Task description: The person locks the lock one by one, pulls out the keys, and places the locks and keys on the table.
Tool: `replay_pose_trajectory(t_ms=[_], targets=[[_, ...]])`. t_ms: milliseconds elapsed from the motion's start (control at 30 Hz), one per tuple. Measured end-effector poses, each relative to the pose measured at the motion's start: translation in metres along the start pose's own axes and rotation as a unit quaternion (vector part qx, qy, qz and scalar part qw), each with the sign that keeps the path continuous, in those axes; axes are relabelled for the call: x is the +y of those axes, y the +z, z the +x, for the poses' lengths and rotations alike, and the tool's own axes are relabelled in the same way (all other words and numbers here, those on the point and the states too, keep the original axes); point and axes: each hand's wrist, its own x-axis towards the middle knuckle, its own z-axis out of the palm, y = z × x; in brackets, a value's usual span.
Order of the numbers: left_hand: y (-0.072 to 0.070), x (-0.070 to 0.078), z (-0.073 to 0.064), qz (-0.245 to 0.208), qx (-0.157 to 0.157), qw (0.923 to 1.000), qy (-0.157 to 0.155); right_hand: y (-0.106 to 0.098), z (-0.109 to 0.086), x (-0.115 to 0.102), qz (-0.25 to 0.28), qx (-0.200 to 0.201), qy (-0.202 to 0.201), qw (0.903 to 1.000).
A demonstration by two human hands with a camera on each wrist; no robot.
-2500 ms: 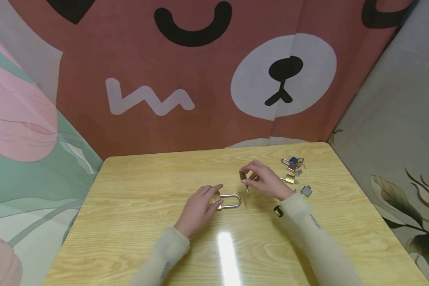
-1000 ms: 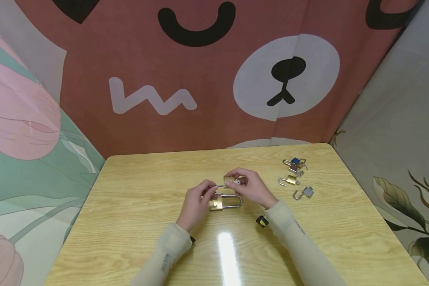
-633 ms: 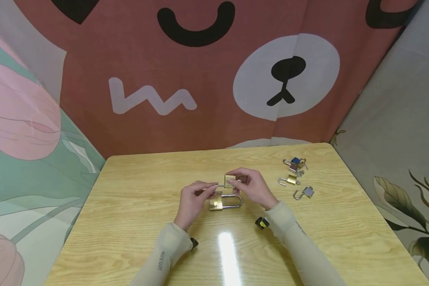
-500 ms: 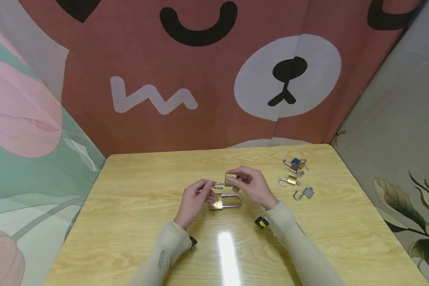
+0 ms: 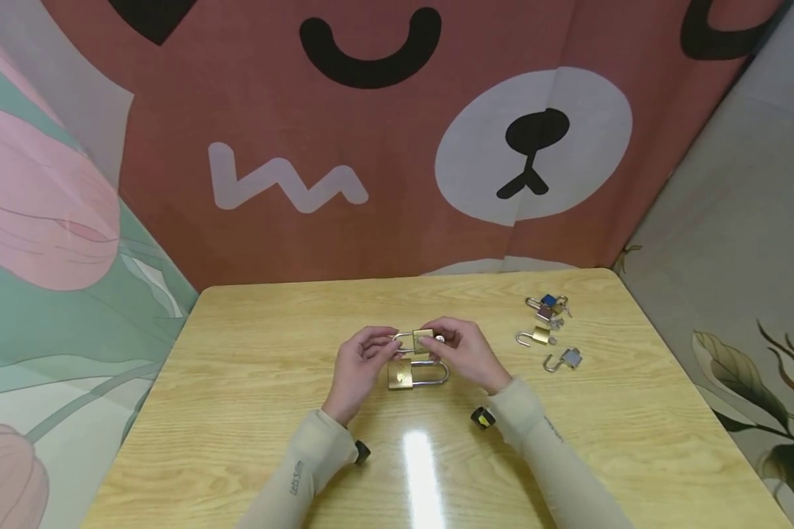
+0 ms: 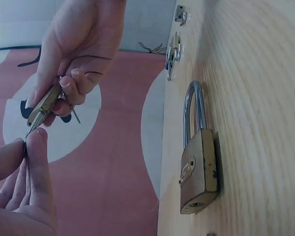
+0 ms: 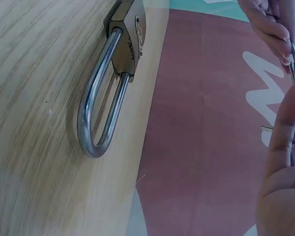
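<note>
In the head view, the left hand (image 5: 360, 371) pinches the shackle end of a small brass padlock (image 5: 424, 340) and the right hand (image 5: 468, 354) pinches its body, so it lies between the two, long axis running sideways, shackle pointing to the left hand. From the left wrist, it slants up from the left thumb and finger to the right hand, a thin key (image 6: 75, 114) hanging beside the right fingers. From the right wrist, the larger padlock (image 7: 130, 39) rests on the table (image 7: 34, 162) below both hands, shackle toward the right hand's side
</note>
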Motion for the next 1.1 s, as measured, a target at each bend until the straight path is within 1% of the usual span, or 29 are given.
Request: replay_pose_trajectory(t_ms=[67, 167, 300, 367, 467, 533, 700, 833, 967, 1067, 1100], targets=[[0.0, 0.0, 0.001, 0.003, 0.01, 0.9999, -0.002, 0.001, 0.0, 0.001, 0.011, -0.002, 0.011, 0.9999], [-0.001, -0.001, 0.002, 0.005, 0.018, 0.9997, -0.015, 0.002, 0.0, 0.002, 0.021, -0.008, 0.02, 0.9996], [-0.001, -0.003, 0.003, -0.026, 0.003, 0.9992, -0.032, 0.002, 0.001, 0.002, 0.023, -0.011, 0.017, 0.9995], [-0.001, -0.003, 0.004, -0.045, -0.006, 0.9984, -0.034, 0.001, 0.0, 0.002, 0.023, -0.011, 0.012, 0.9996], [0.0, -0.002, 0.004, -0.049, -0.008, 0.9983, -0.032, 0.0, 0.0, 0.002, 0.026, -0.016, 0.01, 0.9995], [0.001, -0.001, 0.005, -0.047, -0.01, 0.9985, -0.025, 0.0, 0.0, 0.002, 0.027, -0.019, 0.011, 0.9994], [0.004, -0.001, 0.007, -0.028, -0.009, 0.9995, -0.011, -0.003, 0.0, 0.001, 0.026, -0.02, 0.014, 0.9994], [0.007, -0.002, 0.008, -0.018, -0.008, 0.9998, -0.008, -0.003, -0.002, 0.001, 0.018, -0.016, 0.007, 0.9997], [0.009, -0.004, 0.002, 0.02, -0.005, 0.9997, 0.011, -0.002, -0.005, 0.001, 0.016, -0.021, 0.004, 0.9996], [0.009, -0.004, -0.002, 0.05, 0.006, 0.9982, 0.032, 0.0, -0.006, 0.0, 0.014, -0.03, -0.002, 0.9994], [0.01, -0.003, -0.003, 0.053, 0.01, 0.9978, 0.039, 0.0, -0.006, -0.001, 0.012, -0.031, -0.005, 0.9994]])
